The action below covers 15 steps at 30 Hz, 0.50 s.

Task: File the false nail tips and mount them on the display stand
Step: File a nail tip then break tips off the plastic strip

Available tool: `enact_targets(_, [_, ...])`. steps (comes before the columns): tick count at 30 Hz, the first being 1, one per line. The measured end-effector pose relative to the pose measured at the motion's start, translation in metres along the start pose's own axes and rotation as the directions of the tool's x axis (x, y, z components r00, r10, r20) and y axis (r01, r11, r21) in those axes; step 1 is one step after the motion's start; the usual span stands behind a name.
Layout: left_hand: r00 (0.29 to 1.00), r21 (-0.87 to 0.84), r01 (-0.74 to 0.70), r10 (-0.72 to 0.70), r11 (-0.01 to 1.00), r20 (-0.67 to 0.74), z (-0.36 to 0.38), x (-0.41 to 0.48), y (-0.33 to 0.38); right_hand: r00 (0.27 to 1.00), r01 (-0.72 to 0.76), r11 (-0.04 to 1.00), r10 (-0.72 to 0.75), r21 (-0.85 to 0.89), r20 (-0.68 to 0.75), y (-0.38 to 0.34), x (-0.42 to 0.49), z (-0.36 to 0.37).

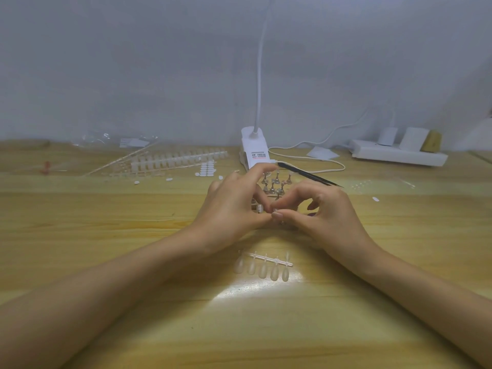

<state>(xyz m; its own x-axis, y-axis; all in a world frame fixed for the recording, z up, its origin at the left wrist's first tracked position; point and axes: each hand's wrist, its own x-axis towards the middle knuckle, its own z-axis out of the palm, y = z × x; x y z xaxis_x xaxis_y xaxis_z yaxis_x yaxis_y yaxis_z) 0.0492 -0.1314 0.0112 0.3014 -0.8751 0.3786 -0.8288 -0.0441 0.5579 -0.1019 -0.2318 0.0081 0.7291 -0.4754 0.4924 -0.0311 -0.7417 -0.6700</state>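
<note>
a: what's nearest to you?

b: lower centre, a strip of nail tips (262, 265) lies on the table (133, 235), still whole. above it, mid-frame, my right hand (322, 211) pinches what looks like a small pale nail tip (275, 210), thumb to forefinger. my left hand (234, 206) has its thumb at the same spot and its forefinger arched over the display stand (274, 183). i cannot tell whether it grips anything.

a: which step is that?

b: mounting, i judge, since there's no file in hand. next, seat the tip squarely on a free holder and press gently. beyond lie black tweezers (308, 175), then the lamp clip (254, 150).
</note>
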Motion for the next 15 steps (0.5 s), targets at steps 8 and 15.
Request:
enact_targets(8, [1.000, -0.035, 0.009, -0.009, 0.999, 0.002, 0.0014, 0.0000, -0.0015, 0.997, 0.065, 0.987, -0.071, -0.148, -0.036, 0.0026, -0.0025, 0.0015])
enact_targets(15, [1.000, -0.043, 0.019, -0.019, 0.999, 0.004, -0.0004, -0.0007, 0.0004, 1.000, 0.022, 1.000, -0.022, 0.005, -0.004, 0.0029, -0.0003, -0.0025])
